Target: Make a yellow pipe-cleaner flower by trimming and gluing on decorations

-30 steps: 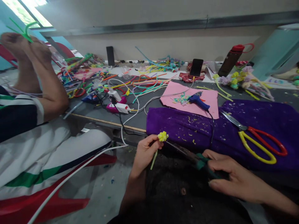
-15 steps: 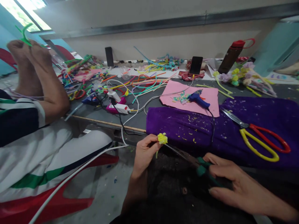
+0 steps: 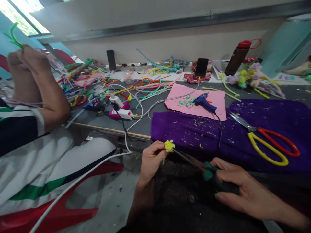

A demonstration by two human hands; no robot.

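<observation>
A small fuzzy yellow flower (image 3: 169,146) is pinched between the thumb and fingers of my left hand (image 3: 152,160), its short stem hanging below. My right hand (image 3: 239,186) is wrapped round the dark green handles of a pair of scissors (image 3: 190,159). Their long blades point left, and the tips meet the flower's right side; whether they grip a piece of it is too small to tell. Both hands are above my dark clothing, just in front of the table edge. Behind them a purple cloth (image 3: 179,129) lies over the edge, sprinkled with yellow clippings.
Large red-and-yellow-handled scissors (image 3: 273,142) lie on the cloth. A blue glue gun (image 3: 205,104) rests on pink foam (image 3: 170,100). Left are a power strip (image 3: 123,113), cables and pipe cleaners (image 3: 150,89). A co-worker's arm (image 3: 52,94) is at far left. A bottle (image 3: 238,58) stands behind.
The view has shifted slightly. The yellow flower has turned a little in my left hand, while the scissor tips stay at its right side. The co-worker's hands with the green piece have moved slightly left.
</observation>
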